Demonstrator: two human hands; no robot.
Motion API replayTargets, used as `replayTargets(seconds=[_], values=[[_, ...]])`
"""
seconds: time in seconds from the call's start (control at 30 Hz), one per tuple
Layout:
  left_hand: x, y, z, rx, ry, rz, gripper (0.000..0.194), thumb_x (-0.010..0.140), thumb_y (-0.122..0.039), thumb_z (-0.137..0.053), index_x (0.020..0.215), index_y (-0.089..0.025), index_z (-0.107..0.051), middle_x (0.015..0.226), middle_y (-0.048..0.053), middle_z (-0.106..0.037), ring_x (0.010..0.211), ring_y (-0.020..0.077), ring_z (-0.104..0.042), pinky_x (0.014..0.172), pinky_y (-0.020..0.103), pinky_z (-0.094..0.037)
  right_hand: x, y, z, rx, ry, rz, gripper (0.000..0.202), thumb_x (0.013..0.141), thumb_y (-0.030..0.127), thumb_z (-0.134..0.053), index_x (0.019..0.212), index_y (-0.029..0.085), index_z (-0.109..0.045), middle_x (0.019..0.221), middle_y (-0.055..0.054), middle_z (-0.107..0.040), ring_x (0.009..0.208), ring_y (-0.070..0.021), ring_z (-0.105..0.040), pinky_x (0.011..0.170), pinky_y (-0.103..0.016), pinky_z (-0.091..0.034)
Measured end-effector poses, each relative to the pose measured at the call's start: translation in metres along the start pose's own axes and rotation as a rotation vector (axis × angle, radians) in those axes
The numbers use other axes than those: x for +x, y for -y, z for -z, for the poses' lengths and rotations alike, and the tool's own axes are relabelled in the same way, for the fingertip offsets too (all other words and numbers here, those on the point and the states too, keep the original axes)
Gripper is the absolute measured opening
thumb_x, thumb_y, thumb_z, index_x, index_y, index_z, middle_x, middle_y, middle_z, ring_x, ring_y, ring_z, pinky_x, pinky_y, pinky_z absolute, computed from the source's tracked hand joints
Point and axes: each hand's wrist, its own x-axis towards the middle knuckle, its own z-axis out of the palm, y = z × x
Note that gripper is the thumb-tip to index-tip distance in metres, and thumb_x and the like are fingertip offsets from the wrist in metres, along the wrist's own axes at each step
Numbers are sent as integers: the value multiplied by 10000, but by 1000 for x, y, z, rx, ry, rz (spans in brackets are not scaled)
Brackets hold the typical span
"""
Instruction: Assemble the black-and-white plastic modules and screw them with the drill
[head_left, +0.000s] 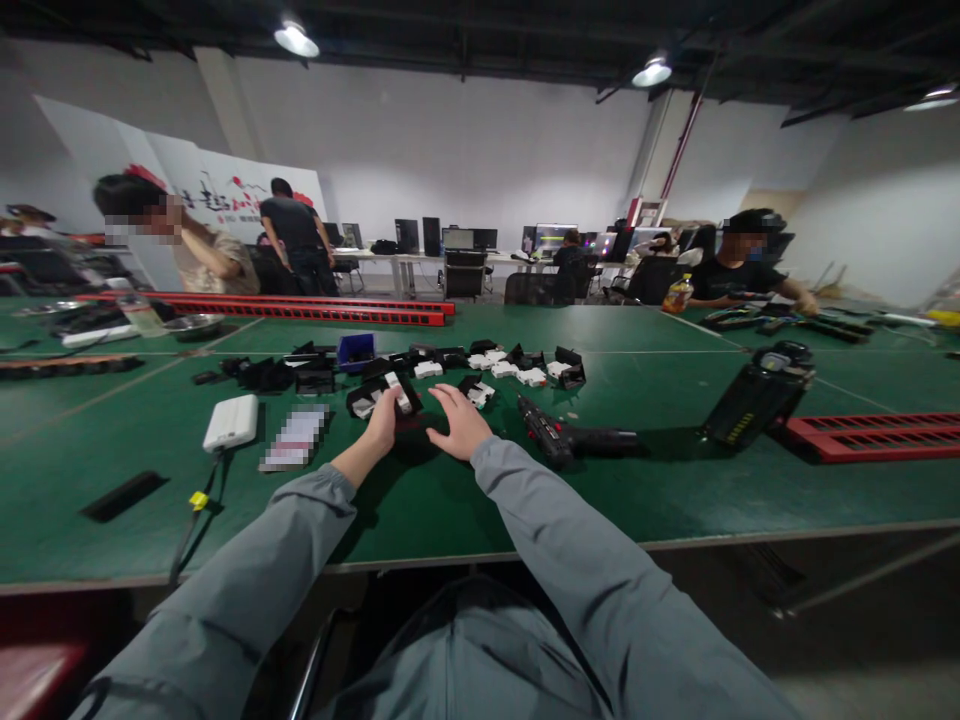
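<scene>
My left hand [381,424] is closed around a small black-and-white plastic part [405,394], held just above the green table [420,500]. To its right, my right hand [460,424] has its fingers apart and its palm turned toward that part; I see nothing held in it. Just beyond the right fingertips lies another black-and-white part [478,392]. Several white pieces [531,377] and black pieces [262,374] are strewn in a row behind both hands. A black power screwdriver [559,436] rests on its side to the right of my right hand.
A blue bin [355,352] stands behind the parts. On the left are a white box with a cable [231,422], a phone [296,438] and a black strip [124,497]. A dark bottle [759,396] and red slotted rails [885,438] are on the right. Other people sit across the table.
</scene>
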Motion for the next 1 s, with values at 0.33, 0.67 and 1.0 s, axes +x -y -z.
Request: replayTargets(seconds=[0.33,0.67,1.0], values=[[-1,-14,9,-184,-83,227,379,777,-494,-600,951,-158,-625,705,57,-666,532,166,-644,389,215,-431,-5,-29,-11,-204,270,-249,335,714,399,-687,959,183,-610,1101,-99,-547,1067,-266,-521,935,-423,-415],[0,0,6,113,112,101,366,735,-469,-646,923,-159,-598,749,41,-659,477,126,-601,344,187,-335,-1,-41,-14,-61,192,-315,106,839,170,-541,806,178,-641,980,-80,-611,951,-189,-582,904,-322,-439],[-10,-3,6,303,351,29,485,755,-502,-659,1111,-204,-518,690,-9,-610,464,117,-568,356,183,-295,4,-39,-17,306,-21,-420,202,964,319,-365,971,214,-537,748,9,-623,555,-118,-581,555,-248,-498]])
